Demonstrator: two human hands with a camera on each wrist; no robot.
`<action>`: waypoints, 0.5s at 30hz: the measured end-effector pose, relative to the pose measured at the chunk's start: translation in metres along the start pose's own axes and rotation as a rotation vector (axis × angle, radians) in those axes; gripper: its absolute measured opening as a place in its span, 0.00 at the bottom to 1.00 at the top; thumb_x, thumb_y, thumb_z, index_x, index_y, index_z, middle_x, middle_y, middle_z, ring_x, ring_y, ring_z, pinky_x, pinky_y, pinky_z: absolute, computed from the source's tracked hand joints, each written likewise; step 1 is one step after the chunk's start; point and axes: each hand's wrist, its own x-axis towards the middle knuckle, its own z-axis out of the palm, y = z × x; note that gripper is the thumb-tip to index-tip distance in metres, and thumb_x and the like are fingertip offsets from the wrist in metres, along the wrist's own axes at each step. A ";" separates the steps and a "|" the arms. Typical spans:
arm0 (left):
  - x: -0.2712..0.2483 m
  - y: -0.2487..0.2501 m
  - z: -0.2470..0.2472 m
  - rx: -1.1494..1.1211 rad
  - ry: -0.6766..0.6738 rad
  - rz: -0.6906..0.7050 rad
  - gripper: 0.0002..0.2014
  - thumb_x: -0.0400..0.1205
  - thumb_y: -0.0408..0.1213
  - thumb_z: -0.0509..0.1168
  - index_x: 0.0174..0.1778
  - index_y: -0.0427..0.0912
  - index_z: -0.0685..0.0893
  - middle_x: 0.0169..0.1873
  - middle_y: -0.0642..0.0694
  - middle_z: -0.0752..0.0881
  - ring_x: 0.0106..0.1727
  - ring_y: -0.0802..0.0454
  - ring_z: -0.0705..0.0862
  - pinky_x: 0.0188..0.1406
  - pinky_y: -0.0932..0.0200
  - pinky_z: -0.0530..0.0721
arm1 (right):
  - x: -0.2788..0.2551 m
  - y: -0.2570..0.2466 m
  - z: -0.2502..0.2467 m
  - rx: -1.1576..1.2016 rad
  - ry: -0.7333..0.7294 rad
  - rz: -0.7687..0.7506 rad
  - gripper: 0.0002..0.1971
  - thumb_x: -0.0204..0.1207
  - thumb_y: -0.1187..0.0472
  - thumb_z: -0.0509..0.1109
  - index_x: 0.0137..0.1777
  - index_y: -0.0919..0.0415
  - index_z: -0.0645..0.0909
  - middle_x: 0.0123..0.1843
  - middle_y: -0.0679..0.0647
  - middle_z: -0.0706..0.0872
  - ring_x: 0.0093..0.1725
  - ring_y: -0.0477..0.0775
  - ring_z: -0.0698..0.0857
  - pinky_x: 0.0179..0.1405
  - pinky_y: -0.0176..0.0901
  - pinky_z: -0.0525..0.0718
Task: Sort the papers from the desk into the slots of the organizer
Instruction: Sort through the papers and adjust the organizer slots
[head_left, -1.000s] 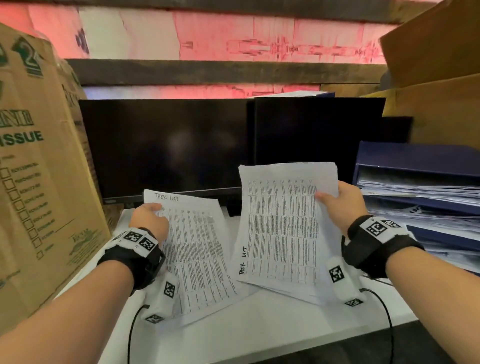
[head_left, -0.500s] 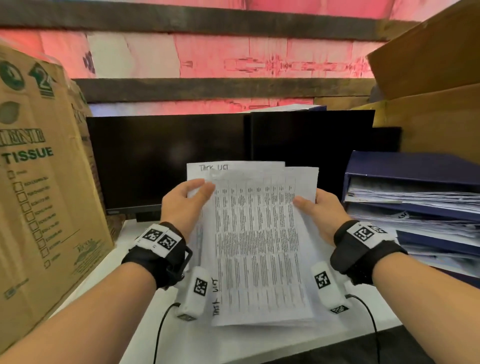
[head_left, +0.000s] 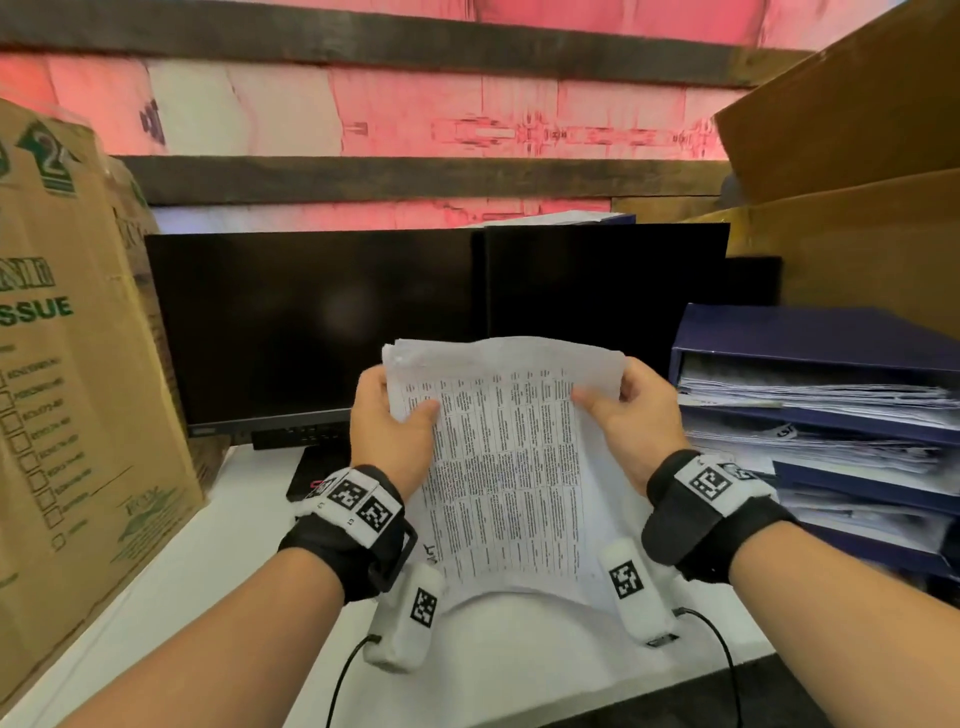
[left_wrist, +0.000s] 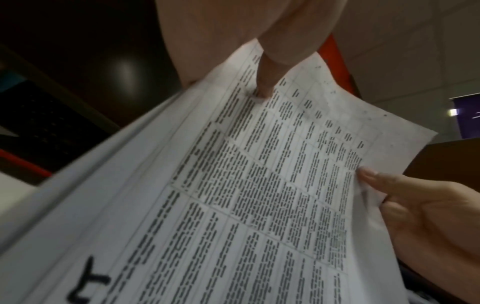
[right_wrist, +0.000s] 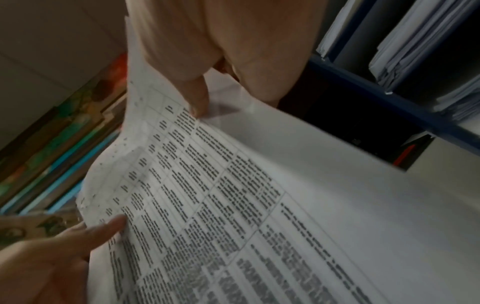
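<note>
Now I hold the papers (head_left: 498, 467) up in front of me with both hands. My left hand (head_left: 387, 436) pinches the left edge near the top, thumb on the front and fingers behind. My right hand (head_left: 631, 421) pinches the right edge the same way. The papers are a thin stack with small print, and they stand up over the white counter (head_left: 234, 561), with the bottom edge bent near it. The top corners are a bit crumpled. The blue organizer (head_left: 810, 332) is just to my right, and its slots already have lots of paper in them. A dark screen (head_left: 311, 322) is behind the papers and a big brown box (head_left: 78, 389) is on my left. I think the sheets do not line up well, so one could slip out when I let go with one hand. The stack is floppy, so it may bend and catch on the full slots when I push it in. If I squeeze too hard, the corners could crease more.
</note>
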 end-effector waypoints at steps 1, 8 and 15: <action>0.000 -0.005 0.000 0.012 0.002 -0.037 0.18 0.80 0.31 0.69 0.61 0.49 0.73 0.54 0.49 0.85 0.53 0.52 0.87 0.49 0.50 0.89 | -0.004 0.003 0.001 -0.022 -0.019 0.016 0.12 0.76 0.68 0.73 0.54 0.54 0.78 0.52 0.47 0.87 0.50 0.40 0.86 0.49 0.32 0.85; -0.001 -0.036 -0.011 0.133 -0.213 -0.191 0.14 0.82 0.34 0.65 0.65 0.43 0.80 0.55 0.47 0.87 0.55 0.51 0.87 0.44 0.59 0.86 | -0.019 0.038 -0.005 -0.096 -0.184 0.266 0.24 0.78 0.64 0.71 0.69 0.55 0.63 0.60 0.53 0.82 0.56 0.50 0.84 0.55 0.42 0.83; 0.002 -0.010 0.004 0.036 0.040 -0.014 0.05 0.86 0.37 0.60 0.52 0.45 0.80 0.49 0.48 0.86 0.49 0.53 0.86 0.47 0.53 0.87 | -0.012 0.004 0.005 -0.136 -0.018 0.054 0.12 0.81 0.66 0.67 0.60 0.50 0.74 0.54 0.45 0.83 0.52 0.41 0.82 0.57 0.39 0.81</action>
